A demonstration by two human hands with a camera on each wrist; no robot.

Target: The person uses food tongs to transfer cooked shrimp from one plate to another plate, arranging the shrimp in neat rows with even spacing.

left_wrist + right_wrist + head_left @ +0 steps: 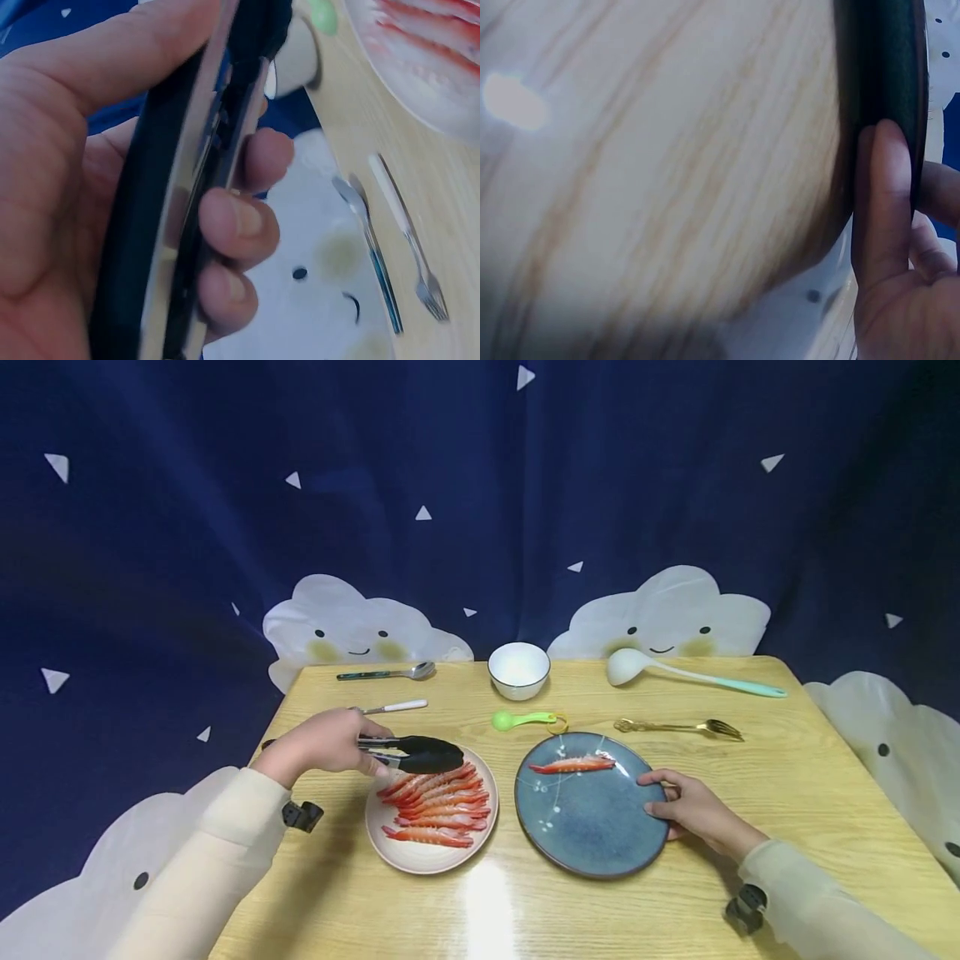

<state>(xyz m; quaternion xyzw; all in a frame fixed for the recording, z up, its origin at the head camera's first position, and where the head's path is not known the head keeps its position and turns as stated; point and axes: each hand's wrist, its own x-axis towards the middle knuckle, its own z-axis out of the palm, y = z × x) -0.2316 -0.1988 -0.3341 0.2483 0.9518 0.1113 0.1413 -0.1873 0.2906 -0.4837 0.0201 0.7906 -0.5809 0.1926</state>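
Note:
My left hand [330,745] grips a pair of tongs [161,202], fingers wrapped round the metal-edged handles. Their black tips [431,755] hover above the upper part of a pale pink plate [416,860]. A fan of several red-and-white shrimp [442,806] lies on that plate. Whether the tips touch a shrimp cannot be told. On the right, my right hand [693,810] pinches the rim of a blue plate [592,827] between thumb and fingers. One shrimp [573,764] lies near the blue plate's far edge.
Behind the plates stand a white bowl [519,670] and a green measuring spoon [517,720]. A white ladle [667,669] and a gold fork [678,727] lie at right. At left are a dark-handled spoon [386,673] and a white-handled fork [401,705].

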